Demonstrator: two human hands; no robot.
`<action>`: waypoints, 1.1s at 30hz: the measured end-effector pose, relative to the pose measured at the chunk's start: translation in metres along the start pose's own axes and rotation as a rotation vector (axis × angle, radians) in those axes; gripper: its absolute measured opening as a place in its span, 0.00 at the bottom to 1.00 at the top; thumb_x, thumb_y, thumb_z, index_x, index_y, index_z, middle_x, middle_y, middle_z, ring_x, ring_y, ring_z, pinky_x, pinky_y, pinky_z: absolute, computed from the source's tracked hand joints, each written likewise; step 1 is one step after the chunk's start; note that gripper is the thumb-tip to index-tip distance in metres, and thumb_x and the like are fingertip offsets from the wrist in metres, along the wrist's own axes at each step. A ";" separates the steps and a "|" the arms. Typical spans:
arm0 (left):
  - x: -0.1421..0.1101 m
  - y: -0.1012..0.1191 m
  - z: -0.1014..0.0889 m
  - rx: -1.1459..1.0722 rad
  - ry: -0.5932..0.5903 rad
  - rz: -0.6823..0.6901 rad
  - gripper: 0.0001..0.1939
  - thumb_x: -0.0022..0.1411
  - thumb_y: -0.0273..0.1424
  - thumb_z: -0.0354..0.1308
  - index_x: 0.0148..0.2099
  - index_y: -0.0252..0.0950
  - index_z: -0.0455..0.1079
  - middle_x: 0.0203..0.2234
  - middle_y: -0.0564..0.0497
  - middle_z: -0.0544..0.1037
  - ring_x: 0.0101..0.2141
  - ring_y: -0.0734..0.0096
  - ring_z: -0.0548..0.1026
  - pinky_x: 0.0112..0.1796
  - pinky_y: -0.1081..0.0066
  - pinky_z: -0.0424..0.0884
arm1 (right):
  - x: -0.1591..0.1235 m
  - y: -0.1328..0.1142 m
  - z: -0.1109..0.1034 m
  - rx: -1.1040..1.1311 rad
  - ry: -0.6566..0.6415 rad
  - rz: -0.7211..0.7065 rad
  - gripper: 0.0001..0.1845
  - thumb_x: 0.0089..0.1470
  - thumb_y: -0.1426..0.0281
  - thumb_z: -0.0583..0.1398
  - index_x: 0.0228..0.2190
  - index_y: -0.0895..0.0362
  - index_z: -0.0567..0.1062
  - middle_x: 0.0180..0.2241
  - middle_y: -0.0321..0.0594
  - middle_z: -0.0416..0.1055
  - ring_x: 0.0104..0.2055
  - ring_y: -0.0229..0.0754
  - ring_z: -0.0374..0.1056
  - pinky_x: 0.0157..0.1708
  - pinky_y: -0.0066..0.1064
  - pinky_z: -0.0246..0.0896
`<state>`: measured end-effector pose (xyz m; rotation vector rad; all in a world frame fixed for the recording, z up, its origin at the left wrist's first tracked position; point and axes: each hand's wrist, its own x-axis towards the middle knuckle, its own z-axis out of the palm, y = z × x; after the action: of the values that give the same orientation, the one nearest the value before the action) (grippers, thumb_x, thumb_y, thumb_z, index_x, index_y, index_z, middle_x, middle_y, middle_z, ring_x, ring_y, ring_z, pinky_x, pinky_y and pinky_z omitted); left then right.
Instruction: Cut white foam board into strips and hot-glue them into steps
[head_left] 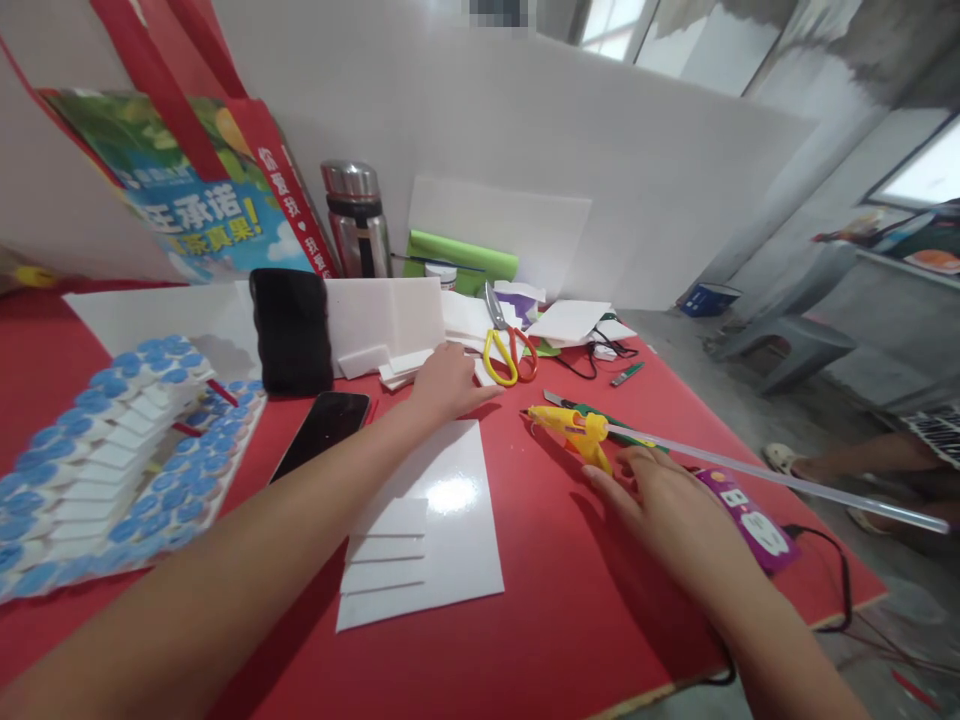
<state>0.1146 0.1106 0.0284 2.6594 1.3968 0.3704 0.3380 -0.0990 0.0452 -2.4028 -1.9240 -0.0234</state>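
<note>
My left hand (pixel 448 385) reaches across to a pile of small white foam board strips (pixel 405 368), its thumb stretched out to the right. Its fingertips are partly hidden, and no held piece shows. Below the left forearm lies a white board (pixel 461 540) with several narrow strips (pixel 390 550) in overlapping rows. My right hand (pixel 652 500) rests beside the handle of a yellow glue gun (pixel 574 425), thumb and fingers apart. The gun lies on its side with a long clear glue stick (pixel 780 478) out of its back. Scissors (pixel 504 335) with yellow and red handles lie past my left hand.
On the red table (pixel 555 560) at left stands a model (pixel 120 460) with white steps and blue discs. Nearby are a phone (pixel 322 430), a black case (pixel 291 335), a steel flask (pixel 358 220) and a bag (pixel 195 200). A cutter (pixel 562 402) lies behind the gun; a purple box (pixel 750 520) sits at right.
</note>
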 end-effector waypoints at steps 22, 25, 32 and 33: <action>0.013 0.035 0.015 0.051 -0.039 -0.261 0.27 0.64 0.38 0.60 0.57 0.21 0.75 0.54 0.24 0.75 0.55 0.38 0.73 0.53 0.54 0.70 | 0.043 -0.002 0.020 0.434 -0.079 -0.039 0.16 0.60 0.56 0.60 0.28 0.54 0.73 0.24 0.35 0.68 0.26 0.43 0.62 0.27 0.34 0.52; 0.010 0.037 0.007 0.071 -0.062 -0.205 0.21 0.64 0.32 0.60 0.55 0.22 0.76 0.54 0.26 0.76 0.55 0.40 0.73 0.54 0.55 0.70 | 0.042 -0.003 0.020 0.443 -0.073 -0.067 0.17 0.60 0.56 0.60 0.27 0.54 0.72 0.23 0.35 0.68 0.26 0.43 0.63 0.27 0.33 0.52; -0.007 0.028 -0.020 0.054 -0.108 -0.092 0.16 0.60 0.22 0.61 0.50 0.30 0.77 0.48 0.35 0.80 0.51 0.47 0.77 0.50 0.60 0.72 | 0.046 -0.004 0.022 0.416 -0.105 -0.003 0.20 0.60 0.54 0.60 0.24 0.54 0.75 0.22 0.38 0.70 0.26 0.45 0.67 0.27 0.33 0.55; -0.009 0.026 -0.020 0.040 -0.105 -0.087 0.15 0.61 0.24 0.60 0.50 0.31 0.77 0.47 0.37 0.81 0.50 0.49 0.78 0.49 0.60 0.73 | 0.048 -0.004 0.023 0.417 -0.108 -0.002 0.19 0.60 0.55 0.60 0.26 0.54 0.77 0.23 0.39 0.71 0.27 0.46 0.69 0.28 0.33 0.56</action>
<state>0.1251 0.0878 0.0521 2.5962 1.4971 0.1937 0.3436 -0.0502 0.0254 -2.1598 -1.7558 0.4678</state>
